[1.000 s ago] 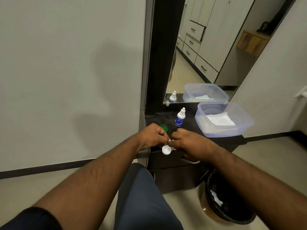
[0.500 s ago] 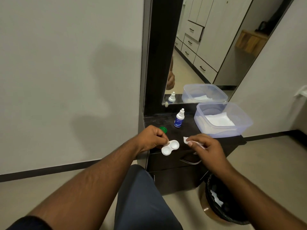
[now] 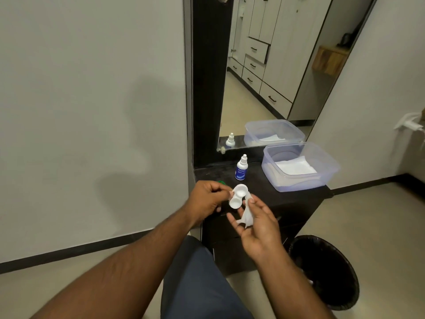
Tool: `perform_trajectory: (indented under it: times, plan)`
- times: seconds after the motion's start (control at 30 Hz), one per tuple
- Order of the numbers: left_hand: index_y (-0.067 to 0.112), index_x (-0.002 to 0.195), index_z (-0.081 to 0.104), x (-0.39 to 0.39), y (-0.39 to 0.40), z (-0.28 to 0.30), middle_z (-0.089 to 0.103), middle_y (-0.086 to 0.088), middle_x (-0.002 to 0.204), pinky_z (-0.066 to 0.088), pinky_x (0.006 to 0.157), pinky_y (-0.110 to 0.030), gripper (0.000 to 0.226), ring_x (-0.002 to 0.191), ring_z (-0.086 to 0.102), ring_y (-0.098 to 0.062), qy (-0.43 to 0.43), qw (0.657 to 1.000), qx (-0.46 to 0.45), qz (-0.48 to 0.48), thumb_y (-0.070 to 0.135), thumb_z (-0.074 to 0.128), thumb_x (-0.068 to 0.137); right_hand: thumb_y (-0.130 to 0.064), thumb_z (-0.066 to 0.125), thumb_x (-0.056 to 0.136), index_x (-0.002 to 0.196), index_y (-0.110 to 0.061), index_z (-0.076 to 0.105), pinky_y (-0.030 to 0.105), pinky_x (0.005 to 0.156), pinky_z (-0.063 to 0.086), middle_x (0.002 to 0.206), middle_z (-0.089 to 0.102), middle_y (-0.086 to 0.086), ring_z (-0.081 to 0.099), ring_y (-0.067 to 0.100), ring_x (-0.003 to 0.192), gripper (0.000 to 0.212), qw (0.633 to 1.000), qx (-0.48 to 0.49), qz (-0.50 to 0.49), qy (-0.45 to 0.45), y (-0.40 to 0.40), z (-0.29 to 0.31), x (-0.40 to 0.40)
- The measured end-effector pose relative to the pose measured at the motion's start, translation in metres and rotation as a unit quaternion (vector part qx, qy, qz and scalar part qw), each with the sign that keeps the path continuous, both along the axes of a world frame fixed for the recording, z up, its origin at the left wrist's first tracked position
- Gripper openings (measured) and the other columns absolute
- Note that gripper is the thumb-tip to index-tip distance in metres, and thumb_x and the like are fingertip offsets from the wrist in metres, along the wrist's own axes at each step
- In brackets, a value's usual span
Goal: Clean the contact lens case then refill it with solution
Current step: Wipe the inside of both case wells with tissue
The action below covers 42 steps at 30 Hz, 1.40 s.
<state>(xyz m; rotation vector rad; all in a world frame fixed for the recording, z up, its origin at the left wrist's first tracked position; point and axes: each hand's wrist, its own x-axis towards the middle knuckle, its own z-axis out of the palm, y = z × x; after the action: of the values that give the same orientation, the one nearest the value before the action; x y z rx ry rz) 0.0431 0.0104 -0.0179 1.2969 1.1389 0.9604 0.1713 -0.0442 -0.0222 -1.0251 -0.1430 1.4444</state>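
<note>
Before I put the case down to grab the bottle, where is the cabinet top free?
Free: the dark cabinet top in front, between the solution bottle and the near edge. Crowded: the right end, under the plastic tub; a green cap sits at the left edge.

Light: I see soft, even indoor brightness.
Shadow: a blurred one on the wall, its source perhaps overhead.
Edges: wide-angle bending.
Focus: slightly soft throughout.

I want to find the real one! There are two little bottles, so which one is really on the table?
The bottle with the blue label, standing on the dark table. The other little bottle is only its reflection in the mirror.
</note>
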Motion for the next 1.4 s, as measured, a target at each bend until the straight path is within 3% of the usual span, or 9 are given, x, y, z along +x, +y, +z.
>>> perform_trajectory:
  times: [0.1,0.23,0.4,0.5,0.67,0.83,1.03,1.23,1.4]
  plan:
    - [0.002,0.095,0.073,-0.001,-0.003,0.0,0.064,-0.007,0.06,0.043,0.04,-0.022,0.012,0.051,0.06,-0.014,-0.018,0.999,-0.013,-0.024,0.009,0.067,0.086,-0.007,0.057,0.091,0.099,-0.013,0.064,0.044,0.071,0.057,0.104,0.069,0.015,0.066,0.033,0.098,0.012,0.999,0.032,-0.026,-0.027,0.002,0.004,-0.002]
    - [0.003,0.101,0.071,-0.004,-0.004,0.002,0.072,-0.016,0.078,0.051,0.048,-0.024,0.015,0.064,0.067,-0.019,-0.064,0.996,-0.037,-0.043,0.007,0.065,0.088,-0.005,0.058,0.09,0.1,-0.008,0.067,0.042,0.078,0.058,0.097,0.072,0.015,0.07,0.03,0.09,0.014,0.987,0.101,-0.054,-0.11,0.004,0.001,-0.005]
    - [0.004,0.099,0.069,-0.004,-0.002,0.005,0.071,-0.018,0.083,0.057,0.061,-0.028,0.017,0.069,0.068,-0.022,-0.157,0.98,-0.117,-0.041,0.006,0.053,0.093,-0.004,0.063,0.086,0.096,-0.015,0.071,0.033,0.078,0.056,0.097,0.073,0.007,0.069,0.022,0.092,0.016,0.942,0.165,-0.078,-0.282,0.005,-0.007,-0.005]
    - [0.001,0.098,0.068,-0.004,0.0,0.009,0.071,-0.015,0.08,0.057,0.065,-0.028,0.023,0.069,0.069,-0.021,-0.182,0.964,-0.192,-0.015,0.017,0.052,0.094,-0.002,0.063,0.086,0.097,-0.015,0.072,0.022,0.076,0.054,0.101,0.071,0.005,0.068,0.014,0.093,0.019,0.918,0.201,-0.058,-0.337,0.003,-0.008,-0.001]
    - [0.004,0.099,0.071,-0.005,0.006,0.009,0.073,-0.015,0.1,0.059,0.06,-0.027,0.017,0.084,0.073,-0.023,-0.14,0.962,-0.233,-0.017,0.002,0.069,0.083,0.0,0.065,0.084,0.097,-0.015,0.071,0.013,0.076,0.051,0.102,0.07,0.0,0.065,0.004,0.094,0.021,0.892,0.216,-0.025,-0.395,0.003,-0.01,0.005]
    - [0.006,0.103,0.071,-0.003,0.006,0.01,0.075,-0.006,0.093,0.06,0.066,-0.03,0.026,0.086,0.074,-0.022,-0.092,0.972,-0.214,-0.041,-0.003,0.07,0.079,-0.003,0.067,0.083,0.092,-0.023,0.072,0.023,0.077,0.055,0.097,0.073,-0.003,0.068,0.011,0.093,0.022,0.914,0.2,-0.04,-0.351,0.01,-0.011,0.011]
    - [0.0,0.096,0.071,-0.004,0.006,0.008,0.075,-0.013,0.09,0.06,0.062,-0.027,0.017,0.081,0.074,-0.023,-0.109,0.965,-0.236,-0.024,-0.004,0.069,0.08,-0.003,0.067,0.082,0.099,-0.013,0.072,0.027,0.076,0.056,0.099,0.073,0.005,0.069,0.017,0.093,0.019,0.921,0.201,-0.037,-0.332,0.025,-0.005,0.011]
    - [-0.003,0.089,0.072,-0.002,0.008,0.007,0.074,-0.016,0.088,0.062,0.063,-0.032,0.012,0.078,0.074,-0.027,-0.075,0.972,-0.223,-0.011,-0.007,0.07,0.078,-0.007,0.067,0.083,0.099,-0.021,0.07,0.012,0.072,0.052,0.099,0.07,-0.008,0.065,-0.001,0.093,0.021,0.875,0.215,-0.011,-0.433,0.027,0.001,0.026]
    - [-0.008,0.09,0.068,0.006,0.009,0.004,0.071,-0.02,0.076,0.061,0.061,-0.031,0.01,0.063,0.07,-0.023,-0.03,0.98,-0.198,0.016,-0.004,0.069,0.081,-0.005,0.068,0.083,0.103,-0.021,0.068,0.008,0.072,0.049,0.1,0.067,-0.015,0.063,-0.004,0.092,0.026,0.835,0.235,0.047,-0.496,0.02,0.001,0.043]
